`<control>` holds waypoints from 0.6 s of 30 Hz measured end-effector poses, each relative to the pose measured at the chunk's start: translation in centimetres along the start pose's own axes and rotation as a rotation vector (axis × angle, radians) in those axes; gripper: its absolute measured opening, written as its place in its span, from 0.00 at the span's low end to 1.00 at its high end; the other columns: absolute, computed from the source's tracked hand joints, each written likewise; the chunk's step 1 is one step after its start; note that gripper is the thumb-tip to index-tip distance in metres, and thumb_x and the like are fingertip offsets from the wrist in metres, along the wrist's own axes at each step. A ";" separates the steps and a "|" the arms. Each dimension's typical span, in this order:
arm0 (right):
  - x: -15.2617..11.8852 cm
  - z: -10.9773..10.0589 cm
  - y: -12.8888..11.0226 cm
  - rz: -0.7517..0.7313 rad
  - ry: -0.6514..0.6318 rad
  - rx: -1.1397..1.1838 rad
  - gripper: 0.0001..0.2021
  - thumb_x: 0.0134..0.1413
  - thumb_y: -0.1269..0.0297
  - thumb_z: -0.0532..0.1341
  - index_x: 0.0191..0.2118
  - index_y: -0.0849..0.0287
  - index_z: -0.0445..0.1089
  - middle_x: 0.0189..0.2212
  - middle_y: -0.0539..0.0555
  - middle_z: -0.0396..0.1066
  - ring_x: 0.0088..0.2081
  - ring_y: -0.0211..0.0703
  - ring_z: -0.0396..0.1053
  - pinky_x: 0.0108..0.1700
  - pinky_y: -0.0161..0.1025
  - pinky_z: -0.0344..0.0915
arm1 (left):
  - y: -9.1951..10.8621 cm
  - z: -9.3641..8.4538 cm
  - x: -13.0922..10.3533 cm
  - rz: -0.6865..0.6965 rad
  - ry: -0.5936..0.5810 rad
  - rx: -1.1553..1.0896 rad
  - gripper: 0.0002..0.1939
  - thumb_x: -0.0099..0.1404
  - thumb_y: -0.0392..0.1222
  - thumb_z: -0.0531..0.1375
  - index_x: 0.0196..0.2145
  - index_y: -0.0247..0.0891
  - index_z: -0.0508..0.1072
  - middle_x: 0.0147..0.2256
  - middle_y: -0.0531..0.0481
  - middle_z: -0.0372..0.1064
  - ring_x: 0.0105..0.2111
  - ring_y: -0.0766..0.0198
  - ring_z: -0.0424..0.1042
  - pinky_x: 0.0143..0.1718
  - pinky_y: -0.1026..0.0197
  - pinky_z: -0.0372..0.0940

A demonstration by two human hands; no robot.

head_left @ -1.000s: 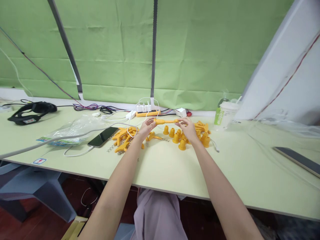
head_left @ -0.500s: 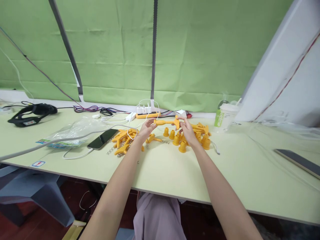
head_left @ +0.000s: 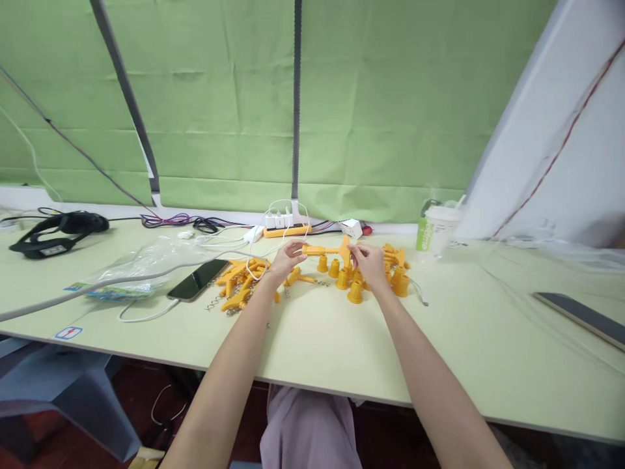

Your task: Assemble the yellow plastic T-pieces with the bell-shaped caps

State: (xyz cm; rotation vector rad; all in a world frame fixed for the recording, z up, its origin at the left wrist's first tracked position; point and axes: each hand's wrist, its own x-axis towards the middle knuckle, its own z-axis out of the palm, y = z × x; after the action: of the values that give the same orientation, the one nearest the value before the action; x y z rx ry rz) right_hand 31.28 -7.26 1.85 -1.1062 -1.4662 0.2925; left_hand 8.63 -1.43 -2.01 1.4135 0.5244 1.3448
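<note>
A yellow corkscrew [head_left: 326, 250] with a T-shaped handle lies level in the air above the table, held between my two hands. My left hand [head_left: 289, 258] is closed on its left, sleeve-like end. The fingers of my right hand [head_left: 368, 262] pinch the T-handle at the other end. No metal spiral shows on this piece. Below my left hand is a heap of yellow corkscrew handles [head_left: 237, 296] with bare metal spirals. Yellow bell-shaped caps [head_left: 355, 292] stand beneath and around my right hand, and more yellow handles [head_left: 393, 255] lie behind it.
Left on the table [head_left: 332, 348] are a phone [head_left: 199, 280] on a cable, a clear plastic bag [head_left: 146, 264] and a black headset [head_left: 61, 231]. A power strip [head_left: 287, 230] lies at the back. A lidded cup [head_left: 442, 231] and another phone [head_left: 581, 318] are at right.
The corkscrew has come slightly lower in the picture with both hands. My right hand has turned, its fingers now pinched together on the handle. The view has shifted a little.
</note>
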 end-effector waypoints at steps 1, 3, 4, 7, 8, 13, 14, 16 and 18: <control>0.1 -0.1 0.0 0.012 0.016 0.010 0.18 0.47 0.51 0.59 0.17 0.59 0.66 0.13 0.49 0.62 0.18 0.36 0.60 0.25 0.37 0.60 | 0.0 0.1 0.1 0.020 0.006 0.005 0.21 0.44 0.41 0.70 0.36 0.38 0.69 0.43 0.46 0.68 0.41 0.62 0.69 0.44 0.59 0.61; 0.2 -0.1 0.1 0.074 -0.005 0.058 0.18 0.47 0.48 0.59 0.20 0.59 0.67 0.14 0.49 0.63 0.16 0.36 0.59 0.22 0.36 0.57 | 0.1 0.3 0.1 0.043 0.014 0.002 0.22 0.43 0.40 0.70 0.36 0.38 0.69 0.43 0.46 0.69 0.42 0.61 0.68 0.44 0.58 0.61; 0.3 -0.1 0.2 0.111 -0.036 0.084 0.19 0.47 0.46 0.59 0.22 0.59 0.67 0.14 0.49 0.63 0.16 0.36 0.59 0.20 0.35 0.56 | 0.1 0.4 0.2 0.048 0.019 -0.001 0.22 0.43 0.39 0.70 0.36 0.38 0.69 0.42 0.45 0.70 0.42 0.61 0.68 0.45 0.58 0.61; 0.2 0.3 0.0 0.156 -0.137 0.141 0.23 0.51 0.41 0.53 0.24 0.58 0.65 0.15 0.49 0.64 0.15 0.35 0.60 0.19 0.34 0.56 | 0.2 0.4 0.1 0.049 0.016 -0.010 0.21 0.44 0.39 0.69 0.37 0.38 0.69 0.43 0.46 0.70 0.43 0.61 0.68 0.47 0.57 0.59; 0.1 0.5 -0.1 0.149 -0.167 0.161 0.23 0.51 0.41 0.52 0.26 0.58 0.65 0.17 0.50 0.67 0.16 0.35 0.61 0.19 0.34 0.57 | 0.2 0.4 0.1 0.050 0.017 -0.015 0.21 0.45 0.39 0.69 0.38 0.38 0.70 0.43 0.46 0.70 0.43 0.60 0.68 0.48 0.56 0.59; -0.2 1.2 -0.7 0.169 -0.242 0.232 0.20 0.48 0.44 0.59 0.29 0.59 0.66 0.25 0.52 0.71 0.17 0.32 0.61 0.18 0.32 0.55 | 0.5 0.4 0.1 0.075 0.006 -0.039 0.19 0.41 0.35 0.70 0.31 0.37 0.70 0.43 0.45 0.70 0.46 0.58 0.67 0.50 0.52 0.57; -0.2 1.3 -0.7 0.191 -0.239 0.243 0.20 0.47 0.44 0.59 0.28 0.59 0.66 0.24 0.52 0.71 0.17 0.31 0.60 0.18 0.31 0.55 | 0.6 0.5 0.1 0.068 0.000 -0.028 0.18 0.39 0.34 0.70 0.29 0.36 0.69 0.44 0.44 0.70 0.48 0.56 0.66 0.51 0.52 0.57; -0.2 1.3 -0.5 0.217 -0.234 0.259 0.21 0.47 0.43 0.59 0.27 0.59 0.65 0.24 0.52 0.71 0.16 0.31 0.60 0.17 0.31 0.54 | 0.9 0.6 0.0 0.052 -0.004 0.013 0.18 0.38 0.33 0.70 0.28 0.36 0.69 0.47 0.43 0.69 0.52 0.54 0.63 0.52 0.51 0.55; -0.2 1.3 -0.3 0.219 -0.227 0.267 0.21 0.46 0.43 0.59 0.27 0.59 0.65 0.24 0.52 0.71 0.16 0.31 0.59 0.17 0.31 0.53 | 1.3 0.8 -0.3 0.042 0.001 0.059 0.22 0.41 0.36 0.70 0.37 0.39 0.71 0.52 0.44 0.65 0.56 0.54 0.59 0.54 0.52 0.54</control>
State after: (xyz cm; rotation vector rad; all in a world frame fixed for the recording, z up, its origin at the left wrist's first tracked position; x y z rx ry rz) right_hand 29.96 -6.96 1.61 -1.0400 -1.4524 0.7672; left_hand 8.87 -2.40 -0.85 1.4787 0.5418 1.3735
